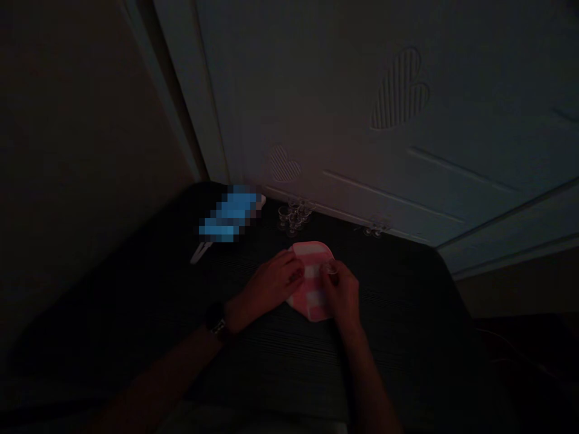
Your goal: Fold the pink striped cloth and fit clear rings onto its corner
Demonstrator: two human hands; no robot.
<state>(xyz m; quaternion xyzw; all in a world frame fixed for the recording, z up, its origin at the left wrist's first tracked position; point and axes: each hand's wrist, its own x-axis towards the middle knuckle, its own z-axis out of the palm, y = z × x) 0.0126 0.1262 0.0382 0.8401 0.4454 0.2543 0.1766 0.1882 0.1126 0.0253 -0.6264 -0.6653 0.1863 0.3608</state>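
Note:
A pink and white checked cloth [313,256] lies on the dark table between my two hands. My left hand [278,277] is at the cloth's left edge, its fingers curled closed on the fabric; the fingertips are hard to make out in the dim light. My right hand [346,292] is closed over the cloth's right side. Between its thumb and fingers it holds a small clear cup [329,268], whose round rim catches some light. The cup's lower part is hidden by the fingers. A dark watch is on my left wrist.
A cluster of small clear stemmed cups [295,217] stands behind the cloth. Several more small clear pieces [374,229] sit farther right, by the white panel [316,144] with heart reliefs. A device with a blurred blue screen [230,214] stands tilted at back left.

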